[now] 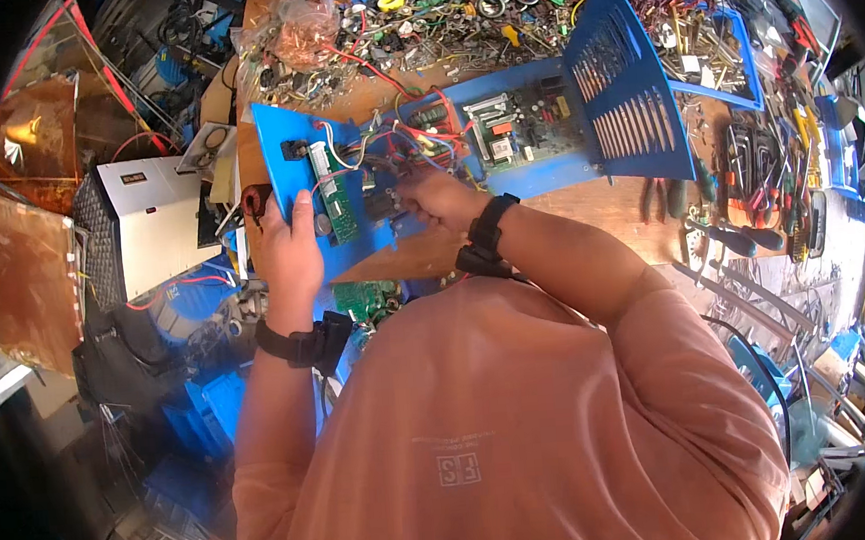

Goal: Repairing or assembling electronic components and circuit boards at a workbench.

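Note:
A blue metal equipment housing (536, 176) lies opened out on the bench, with circuit boards and wires inside. My left hand (293, 248) grips the edge of its left end panel (273, 141), thumb on the inner face. On that panel sits a narrow green circuit board (343, 211) with a white connector strip. My right hand (437, 197) reaches in among the red, white and blue wires (423, 138), fingers bent together; what they hold is hidden. Right of it is a larger circuit board (528, 128). A slotted blue panel (630, 86) rises at the right end.
Loose electronic parts (446, 38) are heaped along the back of the wooden bench (590, 221). A blue tray (716, 90) of metal pieces stands at the back right. Pliers, screwdrivers and other hand tools (752, 177) lie at the right. A white-topped box (154, 224) stands at the left.

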The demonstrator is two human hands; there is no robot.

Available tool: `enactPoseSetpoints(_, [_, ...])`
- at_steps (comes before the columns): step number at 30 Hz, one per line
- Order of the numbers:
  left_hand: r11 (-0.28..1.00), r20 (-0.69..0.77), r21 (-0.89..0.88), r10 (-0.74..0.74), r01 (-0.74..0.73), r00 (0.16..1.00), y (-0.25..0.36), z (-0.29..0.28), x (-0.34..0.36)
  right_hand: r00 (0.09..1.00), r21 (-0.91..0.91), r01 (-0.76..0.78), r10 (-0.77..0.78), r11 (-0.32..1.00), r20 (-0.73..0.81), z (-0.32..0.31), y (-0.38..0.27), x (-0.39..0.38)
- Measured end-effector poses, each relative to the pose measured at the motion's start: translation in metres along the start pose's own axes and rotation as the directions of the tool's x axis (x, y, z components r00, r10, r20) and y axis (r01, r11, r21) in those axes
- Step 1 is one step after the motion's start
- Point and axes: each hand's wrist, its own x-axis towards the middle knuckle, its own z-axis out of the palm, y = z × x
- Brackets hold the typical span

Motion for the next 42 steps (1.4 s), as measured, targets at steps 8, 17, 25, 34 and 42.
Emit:
enactPoseSetpoints(8, [0.966, 0.005, -0.256, 0.026, -0.024, 1.0, 0.016, -0.002, -0.007, 0.997, 0.245, -0.046, 0.058, 0.968, -0.045, 0.006, -0.004, 0.009])
enactPoseSetpoints(17, [0.975, -0.022, -0.206, 0.086, -0.089, 0.996, 0.023, -0.006, -0.008, 0.999, 0.127, -0.011, 0.017, 0.992, -0.047, 0.007, -0.029, 0.005])
enactPoseSetpoints(25, [0.969, -0.036, -0.237, 0.058, -0.065, 0.998, 0.022, -0.002, -0.008, 0.946, 0.314, -0.014, 0.114, 0.949, -0.304, 0.008, -0.031, 0.003])
enactPoseSetpoints(34, [0.988, -0.038, -0.149, 0.034, -0.04, 0.999, 0.006, 0.003, -0.003, 0.919, 0.355, 0.147, 0.006, 0.923, -0.394, 0.008, -0.03, 0.007])
enactPoseSetpoints(42, [0.961, 0.001, -0.274, 0.039, -0.037, 0.999, -0.006, 0.005, 0.001, 0.945, 0.347, 0.109, 0.011, 0.931, -0.328, 0.003, -0.027, 0.003])
